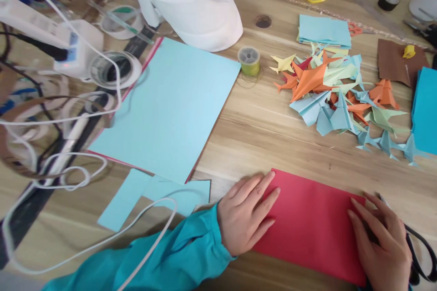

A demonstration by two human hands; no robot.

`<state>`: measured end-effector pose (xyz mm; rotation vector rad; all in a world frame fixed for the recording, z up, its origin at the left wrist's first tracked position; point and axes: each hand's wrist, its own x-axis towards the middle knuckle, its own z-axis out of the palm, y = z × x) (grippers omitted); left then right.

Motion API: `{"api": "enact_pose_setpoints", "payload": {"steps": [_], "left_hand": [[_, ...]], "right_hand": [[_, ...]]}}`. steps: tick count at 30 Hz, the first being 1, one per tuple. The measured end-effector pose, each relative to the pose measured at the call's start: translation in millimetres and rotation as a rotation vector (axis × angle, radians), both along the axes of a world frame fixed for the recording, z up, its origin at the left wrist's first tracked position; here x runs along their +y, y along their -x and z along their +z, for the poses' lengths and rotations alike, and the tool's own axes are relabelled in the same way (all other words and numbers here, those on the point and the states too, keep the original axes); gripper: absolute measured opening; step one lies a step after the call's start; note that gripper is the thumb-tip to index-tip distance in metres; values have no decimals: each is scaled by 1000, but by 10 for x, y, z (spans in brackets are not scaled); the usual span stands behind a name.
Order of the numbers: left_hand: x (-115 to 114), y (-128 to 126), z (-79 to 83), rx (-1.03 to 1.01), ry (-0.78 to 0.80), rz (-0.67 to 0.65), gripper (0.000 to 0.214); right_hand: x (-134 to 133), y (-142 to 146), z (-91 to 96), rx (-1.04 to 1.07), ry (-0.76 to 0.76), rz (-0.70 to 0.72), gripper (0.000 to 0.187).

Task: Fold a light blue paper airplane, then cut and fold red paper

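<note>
A pale wooden table (273, 141) filled the whole view; nothing of the room showed beyond it. One large light-blue sheet (170, 104) lay up and to the left of the red sheet, and one bulky white form (194, 4) stood farther up, past that. The single red sheet (314, 223) lay flat at the near edge of the table, its long side running left to right.

Above it and to the right sat one loose heap of folded paper figures (337, 95) in orange, blue, green and yellow. They overlapped too much to count, though there were clearly more than a dozen.

Two hands rested on the red sheet. The left hand (247, 218), coming out of a teal sleeve (177, 254), lay palm down on its left end, fingers straight and close together, pointing up and right. The right hand (382, 241) lay on its right end, fingers stretched flat and slightly parted, gripping nothing.

Two light-blue offcuts (153, 198) lay just left of the red sheet. One stack of light-blue squares (324, 31) sat well above it, beyond the heap. One pair of black scissors (421, 254) lay at its right end, partly under the right hand. One spool of green thread (249, 60) stood well above its left end.
</note>
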<state>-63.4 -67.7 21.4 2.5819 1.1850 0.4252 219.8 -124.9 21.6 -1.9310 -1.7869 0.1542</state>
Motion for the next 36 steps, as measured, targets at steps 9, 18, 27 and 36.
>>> {"api": "enact_pose_setpoints", "payload": {"steps": [9, 18, 27, 36], "left_hand": [[10, -4, 2, 10, -10, -17, 43], [7, 2, -7, -4, -14, -17, 43], [20, 17, -1, 26, -10, -21, 43], [60, 23, -22, 27, -42, -30, 40]], "right_hand": [[-5, -1, -12, 16, -17, -4, 19], [4, 5, -3, 6, -17, -1, 22], [15, 28, 1, 15, -3, -6, 20], [40, 88, 119, 26, 112, -4, 27]]}}
